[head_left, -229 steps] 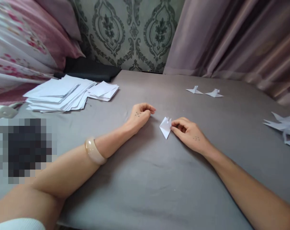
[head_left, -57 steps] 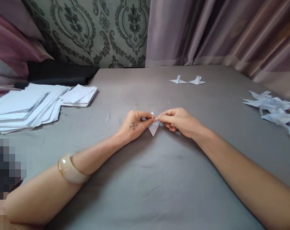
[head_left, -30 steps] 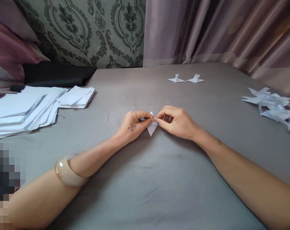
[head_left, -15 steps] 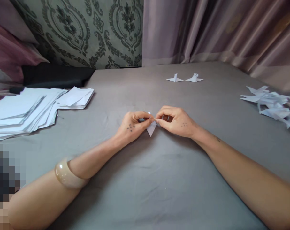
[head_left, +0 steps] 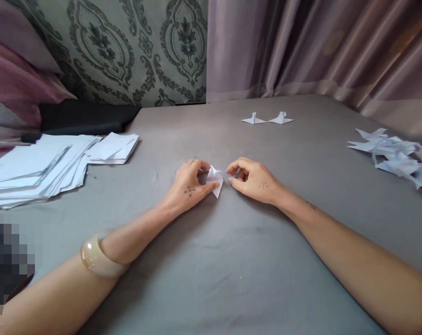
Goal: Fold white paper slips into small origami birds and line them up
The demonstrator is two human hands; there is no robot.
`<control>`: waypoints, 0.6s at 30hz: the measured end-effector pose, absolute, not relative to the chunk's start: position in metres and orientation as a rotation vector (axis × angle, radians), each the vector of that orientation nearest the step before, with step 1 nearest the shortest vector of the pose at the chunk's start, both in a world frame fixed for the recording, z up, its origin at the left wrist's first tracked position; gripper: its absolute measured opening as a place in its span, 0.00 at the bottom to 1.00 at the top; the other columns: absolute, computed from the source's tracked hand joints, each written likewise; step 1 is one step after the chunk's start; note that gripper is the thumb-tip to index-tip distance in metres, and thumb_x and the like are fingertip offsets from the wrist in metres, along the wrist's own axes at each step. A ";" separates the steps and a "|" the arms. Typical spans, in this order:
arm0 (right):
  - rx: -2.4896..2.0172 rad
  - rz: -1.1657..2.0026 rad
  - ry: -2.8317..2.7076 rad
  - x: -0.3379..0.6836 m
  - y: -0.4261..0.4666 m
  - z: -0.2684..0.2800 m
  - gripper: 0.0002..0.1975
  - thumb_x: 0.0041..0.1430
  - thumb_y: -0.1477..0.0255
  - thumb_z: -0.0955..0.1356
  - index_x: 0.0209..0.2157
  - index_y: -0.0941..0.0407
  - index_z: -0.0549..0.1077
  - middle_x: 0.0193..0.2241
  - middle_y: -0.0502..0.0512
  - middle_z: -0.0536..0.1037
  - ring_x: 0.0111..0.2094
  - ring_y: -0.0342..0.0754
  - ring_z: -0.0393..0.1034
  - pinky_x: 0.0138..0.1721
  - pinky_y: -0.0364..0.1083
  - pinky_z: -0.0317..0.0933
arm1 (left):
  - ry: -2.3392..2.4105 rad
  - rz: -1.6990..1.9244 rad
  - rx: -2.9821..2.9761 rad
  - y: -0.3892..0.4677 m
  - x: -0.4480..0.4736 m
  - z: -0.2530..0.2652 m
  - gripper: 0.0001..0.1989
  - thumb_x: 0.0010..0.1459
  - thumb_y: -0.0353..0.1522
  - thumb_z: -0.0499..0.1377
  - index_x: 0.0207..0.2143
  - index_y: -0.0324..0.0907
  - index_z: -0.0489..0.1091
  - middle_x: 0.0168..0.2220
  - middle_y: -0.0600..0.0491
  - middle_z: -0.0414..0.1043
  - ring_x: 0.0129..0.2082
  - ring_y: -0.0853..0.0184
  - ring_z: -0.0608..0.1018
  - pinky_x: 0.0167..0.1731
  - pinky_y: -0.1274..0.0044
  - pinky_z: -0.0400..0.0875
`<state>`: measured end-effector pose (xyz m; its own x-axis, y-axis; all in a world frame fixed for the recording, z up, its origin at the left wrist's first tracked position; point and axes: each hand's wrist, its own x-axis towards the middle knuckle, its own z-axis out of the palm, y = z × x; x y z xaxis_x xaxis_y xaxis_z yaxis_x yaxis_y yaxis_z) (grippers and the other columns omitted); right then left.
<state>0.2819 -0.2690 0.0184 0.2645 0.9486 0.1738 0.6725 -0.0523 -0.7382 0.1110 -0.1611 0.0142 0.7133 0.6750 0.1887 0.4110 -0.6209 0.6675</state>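
A small folded piece of white paper (head_left: pixel 216 179) is at the middle of the grey-covered surface, its lower corner pointing toward me. My left hand (head_left: pixel 190 184) grips its left side, with the thumb across the front and the fingers behind. At the top edge of the paper, small folded points stick up. Just to the right, my right hand (head_left: pixel 254 179) is apart from the paper. Its thumb and forefinger are parted with nothing between them, and the other fingers are curled.
Stacks of white paper sheets (head_left: pixel 33 165) and smaller squares (head_left: pixel 115 148) lie at left, before a black cloth (head_left: pixel 89 116). Two folded paper figures (head_left: pixel 253 118) stand at the back. A pile of folded paper figures (head_left: pixel 394 151) lies at right. Curtains (head_left: pixel 253 51) hang behind.
My right thumb and forefinger have let go of the paper's top and opened. My left hand still holds the paper, more of which now shows. The view has tilted slightly.
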 end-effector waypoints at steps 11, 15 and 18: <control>-1.810 0.392 -1.406 0.279 -0.268 0.017 0.06 0.50 0.72 0.67 0.32 0.56 0.72 0.30 0.51 0.75 0.23 0.40 0.64 0.29 0.44 0.59 | 0.901 0.622 2.578 -0.165 0.111 0.016 0.14 0.54 0.38 0.59 0.20 0.41 0.66 0.39 0.49 0.71 0.42 0.59 0.70 0.46 0.65 0.60; -1.817 0.298 -1.414 0.277 -0.268 0.017 0.04 0.51 0.72 0.67 0.31 0.55 0.71 0.32 0.51 0.74 0.24 0.41 0.65 0.29 0.44 0.59 | 0.934 0.629 2.542 -0.171 0.109 0.024 0.08 0.50 0.34 0.59 0.24 0.41 0.64 0.39 0.50 0.70 0.41 0.60 0.70 0.44 0.67 0.61; -1.831 0.274 -1.497 0.276 -0.270 0.015 0.04 0.52 0.72 0.67 0.32 0.54 0.71 0.32 0.50 0.73 0.25 0.41 0.65 0.30 0.44 0.59 | 0.996 0.604 2.476 -0.167 0.108 0.025 0.06 0.48 0.27 0.56 0.32 0.42 0.65 0.36 0.51 0.71 0.38 0.62 0.71 0.42 0.69 0.63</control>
